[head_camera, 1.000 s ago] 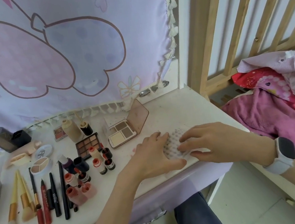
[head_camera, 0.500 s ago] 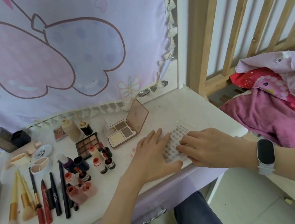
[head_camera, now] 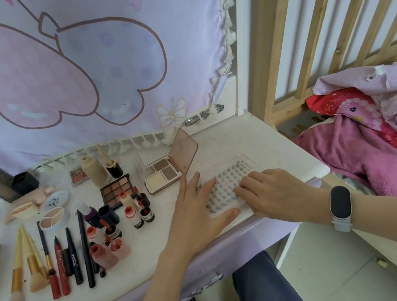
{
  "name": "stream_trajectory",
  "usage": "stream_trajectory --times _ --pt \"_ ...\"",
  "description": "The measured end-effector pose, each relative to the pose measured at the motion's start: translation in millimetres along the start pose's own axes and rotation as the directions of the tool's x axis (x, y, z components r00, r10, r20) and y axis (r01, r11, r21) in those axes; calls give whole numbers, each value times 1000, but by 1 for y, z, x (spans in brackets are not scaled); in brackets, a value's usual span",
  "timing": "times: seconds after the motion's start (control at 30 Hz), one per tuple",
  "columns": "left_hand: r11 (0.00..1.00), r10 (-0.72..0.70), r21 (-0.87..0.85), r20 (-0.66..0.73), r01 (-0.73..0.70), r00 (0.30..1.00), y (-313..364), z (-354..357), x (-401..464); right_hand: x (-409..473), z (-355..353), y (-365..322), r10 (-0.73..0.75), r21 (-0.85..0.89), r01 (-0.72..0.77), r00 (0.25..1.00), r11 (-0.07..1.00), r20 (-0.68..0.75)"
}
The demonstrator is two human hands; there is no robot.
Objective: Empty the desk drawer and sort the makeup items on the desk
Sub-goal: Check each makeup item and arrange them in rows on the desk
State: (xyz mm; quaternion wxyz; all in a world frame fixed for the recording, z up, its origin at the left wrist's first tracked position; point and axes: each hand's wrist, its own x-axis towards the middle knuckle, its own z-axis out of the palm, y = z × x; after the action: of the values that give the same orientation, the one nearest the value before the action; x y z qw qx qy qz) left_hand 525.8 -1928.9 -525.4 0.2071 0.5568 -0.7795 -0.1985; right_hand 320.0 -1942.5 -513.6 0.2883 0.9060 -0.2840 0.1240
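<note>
Bare desk (head_camera: 238, 141) lies behind the lash tray (head_camera: 227, 185), between the open palette (head_camera: 168, 167) and the wooden bed rail (head_camera: 280, 63), wide enough for a hand to pass. Left of the lash tray, small bottles (head_camera: 134, 213), pens (head_camera: 73, 255) and brushes (head_camera: 22, 266) crowd the surface. Nearer than those, a bare strip runs along the front edge.

White desk (head_camera: 238, 141), lilac curtain (head_camera: 98, 62) w/ pink cartoon print, magenta blanket (head_camera: 356, 158).
</note>
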Motion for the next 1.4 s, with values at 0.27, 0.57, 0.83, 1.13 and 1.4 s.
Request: stream_trajectory --times 0.27,0.57,0.83,1.13,1.4 --pt "999 -5 -43 5 5 1000 0 -2 0 -3 8 -1 32 -29 -33 999 999 -24" --pt "966 -45 -256 -27 37 999 6 -8 -2 12 -13 18 64 73 -56 991 996 -120" --pt "992 -61 -110 -30 57 998 2 -4 1 15 -20 50 340 169 -305 905 937 -254" --pt "984 44 177 -193 -10 980 9 9 13 25 0 98 534 125 -520 804 845 -263" --pt "949 16 305 -304 81 952 21 19 35 84 28 131 611 124 -603 791 788 -37"
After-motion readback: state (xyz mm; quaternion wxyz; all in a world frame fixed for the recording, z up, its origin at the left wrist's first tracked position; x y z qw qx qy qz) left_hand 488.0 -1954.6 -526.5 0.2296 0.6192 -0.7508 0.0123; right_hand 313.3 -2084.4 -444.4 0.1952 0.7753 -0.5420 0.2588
